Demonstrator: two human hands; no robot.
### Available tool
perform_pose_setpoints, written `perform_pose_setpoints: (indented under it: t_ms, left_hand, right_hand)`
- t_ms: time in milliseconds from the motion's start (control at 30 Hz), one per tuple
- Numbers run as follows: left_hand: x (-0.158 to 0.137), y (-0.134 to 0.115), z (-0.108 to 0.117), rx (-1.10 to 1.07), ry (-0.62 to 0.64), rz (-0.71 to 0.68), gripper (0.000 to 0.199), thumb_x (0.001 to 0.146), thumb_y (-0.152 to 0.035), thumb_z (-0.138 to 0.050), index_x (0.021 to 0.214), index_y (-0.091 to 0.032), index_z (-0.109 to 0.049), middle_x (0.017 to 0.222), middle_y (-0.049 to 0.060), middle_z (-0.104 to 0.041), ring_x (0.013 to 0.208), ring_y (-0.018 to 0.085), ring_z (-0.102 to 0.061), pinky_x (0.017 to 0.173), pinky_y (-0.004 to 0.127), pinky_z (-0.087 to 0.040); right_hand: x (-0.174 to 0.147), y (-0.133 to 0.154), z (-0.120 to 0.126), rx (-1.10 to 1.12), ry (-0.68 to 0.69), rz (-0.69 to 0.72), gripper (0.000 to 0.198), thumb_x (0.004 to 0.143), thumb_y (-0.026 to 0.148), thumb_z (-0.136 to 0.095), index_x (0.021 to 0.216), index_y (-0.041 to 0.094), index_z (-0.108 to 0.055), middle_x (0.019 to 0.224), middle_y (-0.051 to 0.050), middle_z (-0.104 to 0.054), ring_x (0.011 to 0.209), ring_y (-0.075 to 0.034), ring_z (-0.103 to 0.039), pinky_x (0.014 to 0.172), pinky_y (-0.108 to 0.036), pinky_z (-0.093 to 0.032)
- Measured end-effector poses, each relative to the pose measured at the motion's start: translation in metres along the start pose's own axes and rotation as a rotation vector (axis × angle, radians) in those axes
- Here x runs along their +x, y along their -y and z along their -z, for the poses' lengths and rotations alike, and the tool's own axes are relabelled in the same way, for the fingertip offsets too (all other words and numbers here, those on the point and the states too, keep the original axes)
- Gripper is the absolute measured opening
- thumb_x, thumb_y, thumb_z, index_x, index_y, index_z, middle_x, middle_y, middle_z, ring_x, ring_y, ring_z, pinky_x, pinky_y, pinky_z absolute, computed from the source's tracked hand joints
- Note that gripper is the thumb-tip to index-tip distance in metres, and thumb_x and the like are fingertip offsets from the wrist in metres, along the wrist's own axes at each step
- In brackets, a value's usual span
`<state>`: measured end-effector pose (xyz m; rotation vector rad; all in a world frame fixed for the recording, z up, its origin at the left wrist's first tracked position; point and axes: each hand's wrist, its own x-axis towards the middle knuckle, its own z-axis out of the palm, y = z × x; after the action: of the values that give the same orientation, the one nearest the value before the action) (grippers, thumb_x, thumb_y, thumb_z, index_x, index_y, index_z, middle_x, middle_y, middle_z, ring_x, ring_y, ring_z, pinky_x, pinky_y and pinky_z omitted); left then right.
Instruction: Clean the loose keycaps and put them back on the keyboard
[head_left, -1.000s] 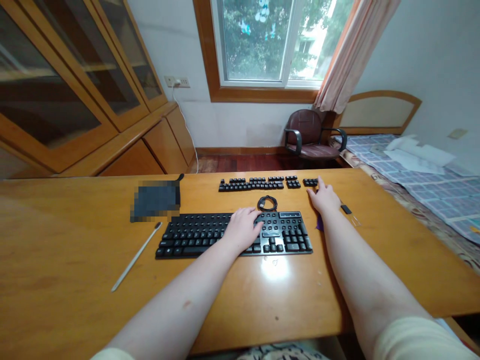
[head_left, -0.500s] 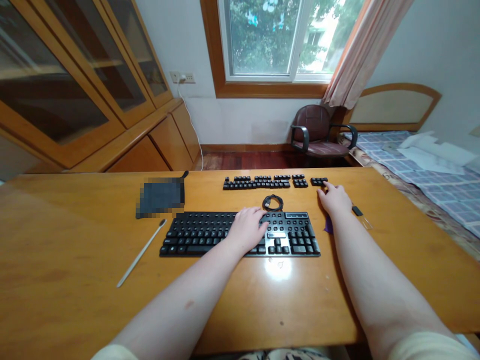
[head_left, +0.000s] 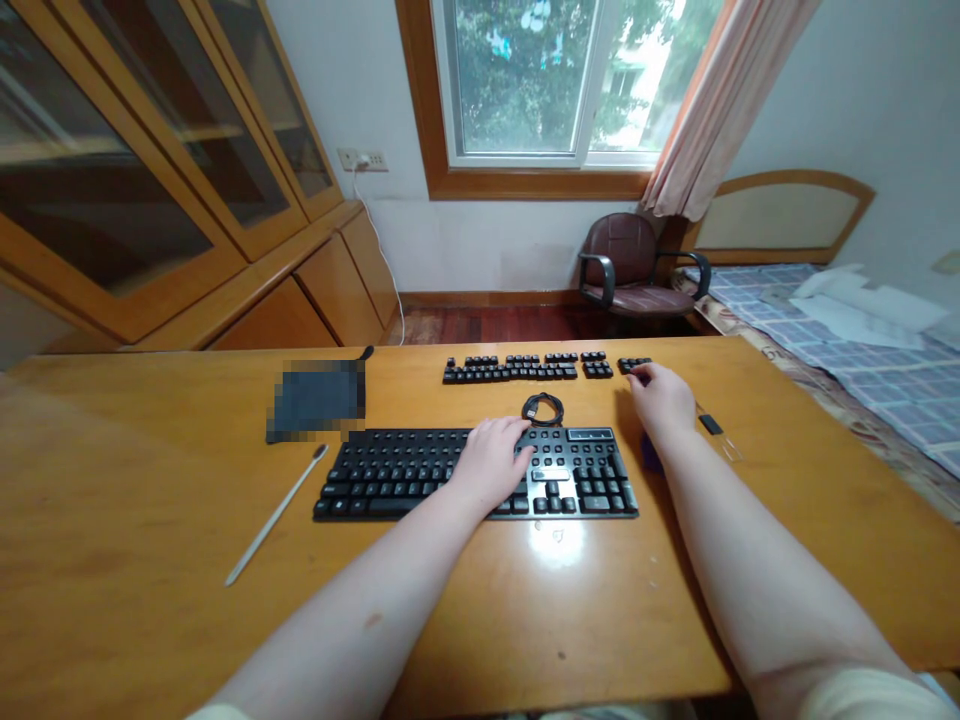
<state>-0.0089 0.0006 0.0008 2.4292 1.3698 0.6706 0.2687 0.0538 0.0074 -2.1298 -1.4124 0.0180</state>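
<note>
"Reading any letters on the keyboard (head_left: 405, 474)?"

"Too small. It lies under the left hand (head_left: 489, 462), whose fingers rest slightly apart."

"And the right hand (head_left: 664, 402)?"

"Fingertips at the loose keycaps (head_left: 634, 364); I can't tell whether they clamp one."

"Containers?"

"Blurred pouch (head_left: 319, 397), contents hidden, left of the left fingers; coiled cable (head_left: 560, 408) just beyond them."
</note>
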Motion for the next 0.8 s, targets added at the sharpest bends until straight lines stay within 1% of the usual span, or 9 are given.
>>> perform_pose_setpoints:
  t_ms: [33, 67, 133, 167, 233, 300, 467, 633, 800]
  left_hand:
    - [0.0, 0.0, 0.001, -0.026, -0.017, -0.011, 0.038, 0.083, -0.028, -0.05, 0.12, -0.02, -0.05, 0.118, 0.007, -0.058, 0.109, 0.022, -0.052, 0.097, 0.039, -0.039]
    - [-0.001, -0.001, 0.001, -0.055, -0.031, -0.025, 0.041, 0.083, -0.028, -0.05, 0.123, -0.02, -0.047, 0.12, 0.007, -0.057, 0.11, 0.021, -0.051, 0.098, 0.038, -0.039]
    - [-0.001, -0.002, 0.003, -0.113, -0.049, -0.055, 0.047, 0.083, -0.029, -0.051, 0.128, -0.021, -0.041, 0.122, 0.007, -0.055, 0.111, 0.02, -0.051, 0.097, 0.036, -0.04]
    - [-0.002, -0.003, 0.004, -0.141, -0.055, -0.064, 0.05, 0.082, -0.03, -0.052, 0.13, -0.021, -0.039, 0.123, 0.007, -0.055, 0.111, 0.02, -0.051, 0.097, 0.035, -0.04]
    - [-0.002, -0.003, 0.005, -0.193, -0.071, -0.057, 0.05, 0.082, -0.03, -0.054, 0.129, -0.022, -0.04, 0.121, 0.006, -0.056, 0.109, 0.019, -0.053, 0.096, 0.034, -0.042]
    - [-0.003, -0.002, 0.005, -0.234, -0.09, -0.018, 0.045, 0.081, -0.028, -0.053, 0.125, -0.022, -0.045, 0.118, 0.005, -0.059, 0.106, 0.018, -0.055, 0.095, 0.032, -0.043]
    - [-0.002, 0.001, 0.003, -0.286, -0.134, 0.039, 0.034, 0.082, -0.028, -0.052, 0.116, -0.022, -0.053, 0.111, 0.004, -0.062, 0.101, 0.016, -0.058, 0.091, 0.03, -0.046]
    - [-0.002, -0.002, 0.004, -0.282, -0.158, 0.074, 0.029, 0.084, -0.031, -0.051, 0.111, -0.023, -0.058, 0.108, 0.003, -0.065, 0.097, 0.016, -0.059, 0.09, 0.029, -0.046]
    - [-0.002, -0.004, 0.007, -0.289, -0.127, 0.074, 0.023, 0.085, -0.026, -0.049, 0.104, -0.025, -0.062, 0.1, 0.001, -0.067, 0.092, 0.016, -0.061, 0.085, 0.029, -0.048]
  right_hand:
    - [-0.01, 0.013, 0.002, 0.13, 0.0, 0.044, 0.025, 0.076, 0.037, -0.054, 0.087, 0.018, -0.066, 0.089, -0.01, -0.067, 0.083, -0.026, -0.061, 0.074, -0.037, -0.046]
    - [-0.022, 0.027, 0.003, 0.282, 0.047, 0.052, 0.026, 0.074, 0.041, -0.057, 0.086, 0.018, -0.065, 0.085, -0.008, -0.067, 0.075, -0.023, -0.062, 0.07, -0.035, -0.047]
    - [-0.048, 0.056, 0.001, 0.589, 0.211, 0.045, 0.031, 0.07, 0.045, -0.061, 0.085, 0.018, -0.063, 0.078, -0.007, -0.066, 0.063, -0.019, -0.061, 0.06, -0.032, -0.049]
    - [-0.061, 0.068, -0.001, 0.711, 0.28, 0.071, 0.031, 0.069, 0.044, -0.063, 0.085, 0.018, -0.062, 0.078, -0.006, -0.066, 0.064, -0.018, -0.061, 0.061, -0.032, -0.049]
    - [-0.083, 0.088, -0.007, 0.87, 0.39, 0.14, 0.027, 0.065, 0.039, -0.068, 0.081, 0.019, -0.061, 0.079, -0.004, -0.066, 0.071, -0.018, -0.062, 0.069, -0.032, -0.049]
    - [-0.097, 0.097, -0.014, 0.986, 0.504, 0.148, 0.029, 0.063, 0.036, -0.07, 0.084, 0.019, -0.058, 0.077, -0.002, -0.065, 0.072, -0.018, -0.062, 0.071, -0.033, -0.05]
    - [-0.098, 0.093, -0.025, 1.105, 0.614, 0.126, 0.031, 0.063, 0.032, -0.072, 0.085, 0.02, -0.054, 0.078, -0.002, -0.065, 0.075, -0.018, -0.064, 0.075, -0.034, -0.049]
    - [-0.093, 0.089, -0.027, 1.072, 0.615, 0.102, 0.03, 0.063, 0.032, -0.072, 0.084, 0.019, -0.054, 0.073, 0.0, -0.063, 0.071, -0.016, -0.06, 0.071, -0.031, -0.047]
    - [-0.095, 0.09, -0.027, 1.04, 0.615, 0.101, 0.028, 0.066, 0.036, -0.068, 0.085, 0.019, -0.056, 0.075, 0.0, -0.06, 0.069, -0.015, -0.056, 0.069, -0.03, -0.044]
